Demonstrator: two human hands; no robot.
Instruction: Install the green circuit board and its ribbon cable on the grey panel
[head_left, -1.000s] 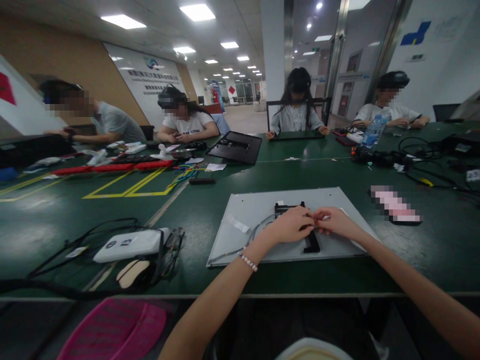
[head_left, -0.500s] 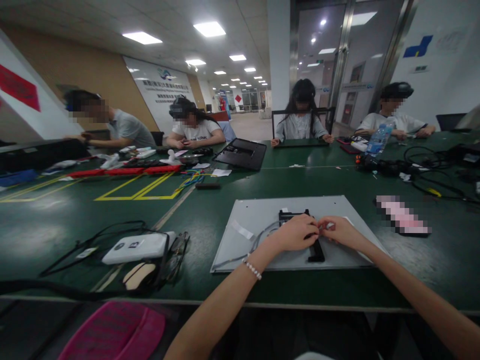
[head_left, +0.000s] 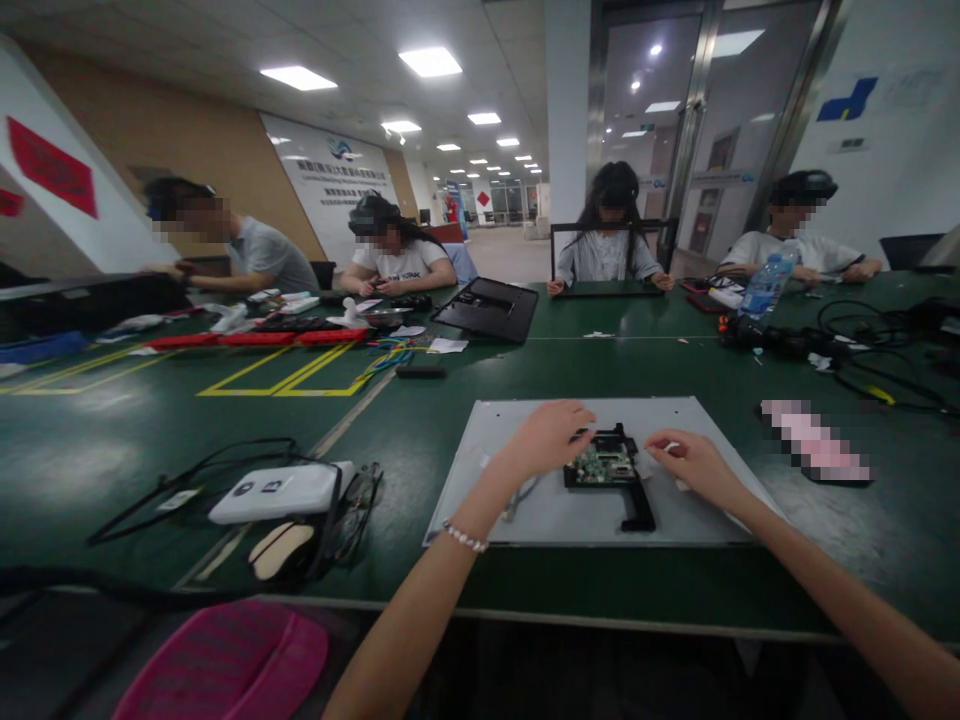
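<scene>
Green tabletop (head_left: 427,430) bears a grey panel (head_left: 660,416); on it sits a circuit board (head_left: 598,466) in a black bracket (head_left: 637,508), whose long side runs nearwards; left hand (head_left: 547,438) is nearer the board — fingers curved, loosely spread, over its left; right hand (head_left: 690,462) lies rightward — fingertips bunched, pinch unclear.

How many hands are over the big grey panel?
2: the left hand at the upper left of the circuit board, and the right hand to its right, both over the panel.
</scene>
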